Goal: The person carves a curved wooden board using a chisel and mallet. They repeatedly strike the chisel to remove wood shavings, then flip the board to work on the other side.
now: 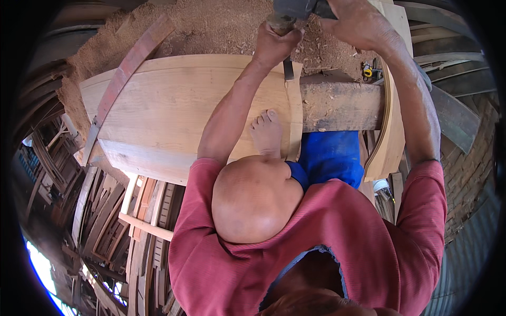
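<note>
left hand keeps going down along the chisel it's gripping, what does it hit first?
Probably the curved wooden strip on the pale board: the left hand grips a chisel whose blade points down onto it. Depth unclear.

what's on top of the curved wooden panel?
On the curved wooden panel: a bare foot, a dark curved strip across its left end, and the chisel held by the left hand. The chisel's tip contact is unclear.

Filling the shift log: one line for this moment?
left hand: grips chisel | right hand: on mallet | foot: on curved plank
</note>
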`<move>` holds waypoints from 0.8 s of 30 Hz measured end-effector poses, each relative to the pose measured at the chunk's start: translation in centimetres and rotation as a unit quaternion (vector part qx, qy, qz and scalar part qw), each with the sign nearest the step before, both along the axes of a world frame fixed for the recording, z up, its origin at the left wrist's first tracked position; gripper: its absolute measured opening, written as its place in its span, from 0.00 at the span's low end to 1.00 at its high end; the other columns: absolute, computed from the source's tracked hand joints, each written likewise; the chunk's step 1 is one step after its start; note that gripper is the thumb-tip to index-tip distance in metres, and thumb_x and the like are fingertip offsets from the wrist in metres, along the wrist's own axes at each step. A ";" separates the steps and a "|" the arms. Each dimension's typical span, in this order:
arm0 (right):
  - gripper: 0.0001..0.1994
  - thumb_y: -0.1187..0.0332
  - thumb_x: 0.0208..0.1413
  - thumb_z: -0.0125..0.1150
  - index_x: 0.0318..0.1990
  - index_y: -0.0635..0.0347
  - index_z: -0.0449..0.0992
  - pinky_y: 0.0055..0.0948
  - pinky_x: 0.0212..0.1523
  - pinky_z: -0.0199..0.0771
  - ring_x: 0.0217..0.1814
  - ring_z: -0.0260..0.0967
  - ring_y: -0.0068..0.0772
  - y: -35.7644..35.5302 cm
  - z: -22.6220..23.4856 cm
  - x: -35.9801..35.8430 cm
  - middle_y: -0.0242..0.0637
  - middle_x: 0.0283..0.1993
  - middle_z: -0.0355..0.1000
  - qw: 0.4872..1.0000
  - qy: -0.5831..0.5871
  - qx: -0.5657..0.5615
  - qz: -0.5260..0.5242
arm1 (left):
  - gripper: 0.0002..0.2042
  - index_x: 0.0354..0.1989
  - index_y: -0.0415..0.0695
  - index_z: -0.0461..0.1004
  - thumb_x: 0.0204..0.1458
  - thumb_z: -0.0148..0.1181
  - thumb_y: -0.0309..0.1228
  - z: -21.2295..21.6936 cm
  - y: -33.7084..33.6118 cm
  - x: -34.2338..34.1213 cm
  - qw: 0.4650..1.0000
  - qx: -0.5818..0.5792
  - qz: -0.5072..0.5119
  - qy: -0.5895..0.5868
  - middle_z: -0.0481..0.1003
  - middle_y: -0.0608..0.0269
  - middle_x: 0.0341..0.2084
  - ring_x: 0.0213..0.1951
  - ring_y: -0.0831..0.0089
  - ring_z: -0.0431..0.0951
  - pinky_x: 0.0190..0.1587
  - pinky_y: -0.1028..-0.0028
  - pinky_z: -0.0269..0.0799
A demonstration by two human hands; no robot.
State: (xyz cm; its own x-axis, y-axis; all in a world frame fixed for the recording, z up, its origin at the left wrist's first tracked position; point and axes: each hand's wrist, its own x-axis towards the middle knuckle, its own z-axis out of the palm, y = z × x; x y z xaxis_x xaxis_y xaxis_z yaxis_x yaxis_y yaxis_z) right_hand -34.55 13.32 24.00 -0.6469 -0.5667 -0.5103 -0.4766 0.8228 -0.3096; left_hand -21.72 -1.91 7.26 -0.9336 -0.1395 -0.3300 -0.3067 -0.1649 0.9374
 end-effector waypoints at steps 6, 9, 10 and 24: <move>0.26 0.56 0.55 0.64 0.51 0.73 0.76 0.49 0.57 0.77 0.56 0.76 0.61 -1.5 -4.4 -0.6 0.65 0.51 0.77 0.998 -0.014 0.055 0.016 | 0.07 0.26 0.44 0.75 0.54 0.66 0.26 -2.0 0.3 0.3 0.999 0.022 0.023 0.001 0.76 0.70 0.18 0.20 0.82 0.75 0.24 0.76 0.71; 0.27 0.56 0.54 0.64 0.52 0.74 0.75 0.48 0.56 0.78 0.55 0.77 0.62 -2.0 -2.2 -1.6 0.66 0.50 0.77 0.996 -0.070 0.031 0.051 | 0.07 0.27 0.44 0.74 0.54 0.66 0.26 -2.5 -0.2 0.5 0.999 0.028 0.029 0.005 0.76 0.69 0.18 0.20 0.81 0.75 0.24 0.76 0.71; 0.27 0.57 0.54 0.64 0.53 0.75 0.75 0.48 0.56 0.78 0.54 0.78 0.62 -2.0 -1.3 -1.3 0.66 0.50 0.77 0.995 -0.088 -0.003 0.054 | 0.06 0.27 0.44 0.74 0.54 0.66 0.26 -2.5 -0.4 0.9 0.999 0.027 0.029 0.007 0.76 0.69 0.18 0.20 0.81 0.75 0.24 0.76 0.71; 0.22 0.63 0.55 0.63 0.53 0.70 0.75 0.52 0.61 0.74 0.58 0.74 0.62 -0.3 -5.5 1.7 0.63 0.48 0.77 0.992 0.045 -0.114 0.003 | 0.08 0.29 0.44 0.73 0.55 0.68 0.27 -1.9 0.4 3.1 0.998 0.041 0.029 -0.035 0.75 0.72 0.20 0.23 0.83 0.75 0.26 0.76 0.71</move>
State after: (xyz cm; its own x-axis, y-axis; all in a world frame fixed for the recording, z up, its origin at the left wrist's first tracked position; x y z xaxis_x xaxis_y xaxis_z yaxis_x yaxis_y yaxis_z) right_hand -32.84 13.03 18.54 -0.6806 -0.6645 -0.3086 -0.5151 0.7336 -0.4433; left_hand -18.63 -1.52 5.40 -0.8995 -0.1620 -0.4057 -0.3579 -0.2590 0.8971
